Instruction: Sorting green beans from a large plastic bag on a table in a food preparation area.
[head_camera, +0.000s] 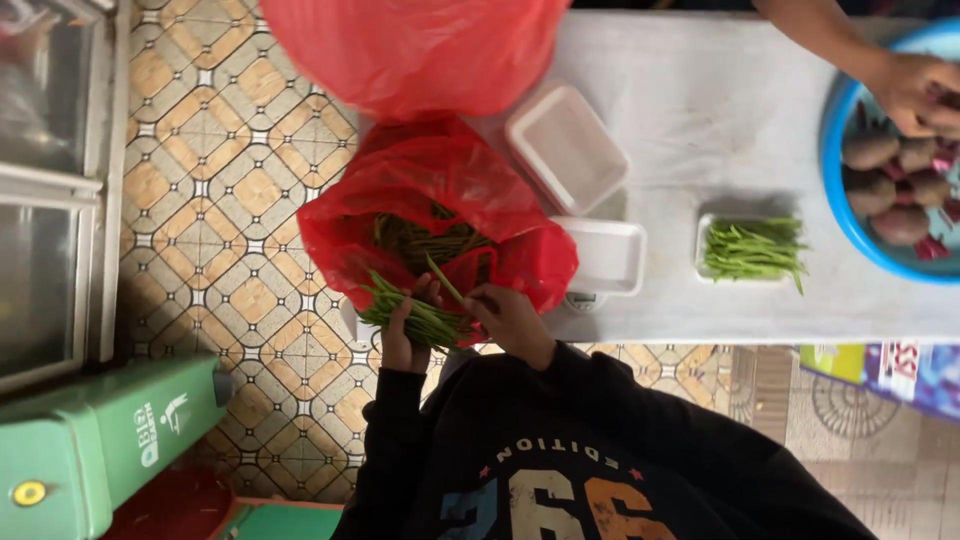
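Left hand (402, 335) grips green bean bundle (420, 318) at red plastic bag (440, 200) mouth; right hand (505, 312) pinches single bean (445, 280). Gathering step; next likely needs adding stalk to bundle.

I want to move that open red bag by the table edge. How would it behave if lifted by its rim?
The red plastic bag looks thin and crumpled, so it would probably sag and fold rather than hold shape. Long green stems fill it, so they may shift or slide out of the open mouth. It seems light for its size.
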